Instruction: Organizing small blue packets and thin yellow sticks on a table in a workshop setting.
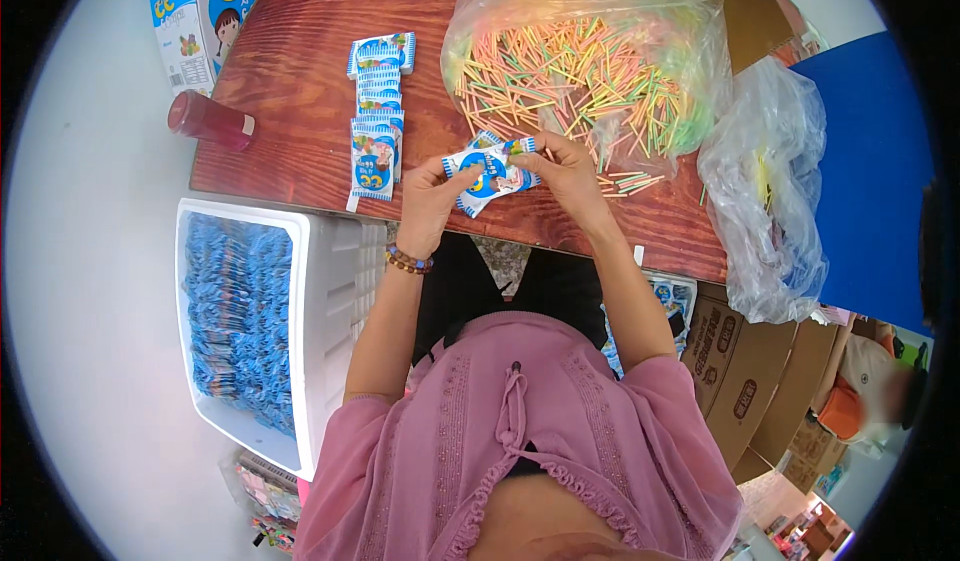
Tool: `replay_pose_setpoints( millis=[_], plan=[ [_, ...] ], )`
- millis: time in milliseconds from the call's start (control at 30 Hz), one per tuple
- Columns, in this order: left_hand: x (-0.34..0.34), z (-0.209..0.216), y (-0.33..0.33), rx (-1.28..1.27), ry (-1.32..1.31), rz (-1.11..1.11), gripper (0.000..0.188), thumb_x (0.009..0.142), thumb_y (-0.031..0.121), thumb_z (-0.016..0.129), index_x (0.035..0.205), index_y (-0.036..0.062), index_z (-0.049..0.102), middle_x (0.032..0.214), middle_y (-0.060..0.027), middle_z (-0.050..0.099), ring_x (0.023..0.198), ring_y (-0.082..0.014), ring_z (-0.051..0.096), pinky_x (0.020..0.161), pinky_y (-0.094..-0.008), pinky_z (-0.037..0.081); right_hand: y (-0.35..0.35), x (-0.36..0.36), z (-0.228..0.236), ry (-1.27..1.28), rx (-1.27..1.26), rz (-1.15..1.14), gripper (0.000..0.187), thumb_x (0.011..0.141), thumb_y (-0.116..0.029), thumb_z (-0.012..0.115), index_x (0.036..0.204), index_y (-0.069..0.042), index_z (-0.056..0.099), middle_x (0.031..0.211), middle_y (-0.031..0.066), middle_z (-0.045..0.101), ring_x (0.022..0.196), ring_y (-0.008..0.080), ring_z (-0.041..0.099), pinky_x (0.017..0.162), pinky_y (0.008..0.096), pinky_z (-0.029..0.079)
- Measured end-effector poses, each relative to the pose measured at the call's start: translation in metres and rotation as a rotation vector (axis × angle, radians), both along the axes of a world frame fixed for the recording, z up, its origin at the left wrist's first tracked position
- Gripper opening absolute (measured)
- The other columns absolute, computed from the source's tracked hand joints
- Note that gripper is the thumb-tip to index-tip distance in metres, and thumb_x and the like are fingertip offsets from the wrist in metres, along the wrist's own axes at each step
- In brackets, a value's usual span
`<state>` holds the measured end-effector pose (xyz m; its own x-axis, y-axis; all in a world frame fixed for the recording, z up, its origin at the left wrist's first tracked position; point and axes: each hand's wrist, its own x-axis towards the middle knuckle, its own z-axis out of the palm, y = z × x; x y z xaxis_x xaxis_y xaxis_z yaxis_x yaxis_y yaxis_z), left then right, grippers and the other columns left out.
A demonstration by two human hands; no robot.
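Packets (490,173) pinched between fingers of left hand (430,196) and right hand (565,173), above near edge of bench (300,81); bag of sticks (580,61) beyond.

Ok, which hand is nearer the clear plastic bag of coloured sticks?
Right. The right hand sits just below the clear plastic bag of coloured sticks; the left hand is farther left.

Bright, even daylight fills the view, and colours come through strong. Shadows stay soft and short under the hands. The clear plastic bag (590,51) throws pale glare off its creases. Focus holds sharp in the middle, softening toward the rim, where the fisheye bends the wooden table (300,81) edge and black corners close in. Lower right looks smeared.
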<state>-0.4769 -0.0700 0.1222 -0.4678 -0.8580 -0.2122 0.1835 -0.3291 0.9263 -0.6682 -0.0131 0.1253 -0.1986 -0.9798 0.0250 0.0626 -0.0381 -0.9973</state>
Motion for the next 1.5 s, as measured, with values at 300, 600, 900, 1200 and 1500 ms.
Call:
replay_pose_setpoints(
  millis=[300,600,900,1200,1500],
  plan=[
    [-0.011,-0.004,0.011,0.024,0.068,0.074,0.015,0.085,0.007,0.067,0.098,-0.0017,0.068,0.084,-0.0032,0.069,0.071,-0.0048,0.062,0.061,-0.0195,0.049,0.011,-0.001,0.008,-0.008,0.113,-0.007,0.007,0.084,-0.009,0.068,0.085,-0.002,0.066,0.073,-0.0042,0.057,0.068,0.0026,0.048,0.059,0.0209,0.039],
    [-0.020,-0.008,0.015,-0.089,-0.003,0.155,0.013,0.085,0.005,0.068,0.095,-0.0024,0.069,0.083,-0.0016,0.068,0.067,-0.0030,0.058,0.058,-0.0184,0.046,0.013,-0.004,-0.005,0.185,0.098,-0.064,0.008,0.083,-0.008,0.068,0.086,-0.001,0.067,0.070,-0.0042,0.055,0.063,0.0020,0.044,0.055,0.0208,0.034],
    [-0.020,-0.016,0.018,-0.048,0.017,0.188,0.013,0.085,0.007,0.067,0.094,-0.0028,0.069,0.080,-0.0014,0.068,0.066,-0.0019,0.058,0.056,-0.0181,0.044,0.014,-0.001,-0.004,0.190,0.086,-0.051,0.009,0.086,-0.010,0.066,0.085,-0.001,0.067,0.066,-0.0049,0.049,0.062,0.0022,0.041,0.054,0.0214,0.032],
    [-0.014,-0.013,0.012,0.280,0.222,0.185,0.014,0.091,0.015,0.063,0.096,0.0024,0.068,0.087,-0.0034,0.069,0.071,-0.0074,0.063,0.057,-0.0202,0.047,0.032,-0.018,0.019,0.028,-0.015,0.140,0.022,0.088,-0.011,0.062,0.110,-0.005,0.061,0.076,-0.0016,0.056,0.065,0.0053,0.047,0.057,0.0221,0.039],
    [-0.020,-0.014,0.023,0.303,0.205,0.248,0.015,0.092,0.017,0.061,0.096,0.0037,0.067,0.090,-0.0007,0.067,0.077,-0.0068,0.061,0.062,-0.0214,0.047,0.030,-0.026,0.021,0.292,0.046,0.176,0.013,0.089,-0.012,0.061,0.093,0.001,0.064,0.078,0.0066,0.063,0.075,0.0107,0.055,0.068,0.0263,0.046]
  ],
)
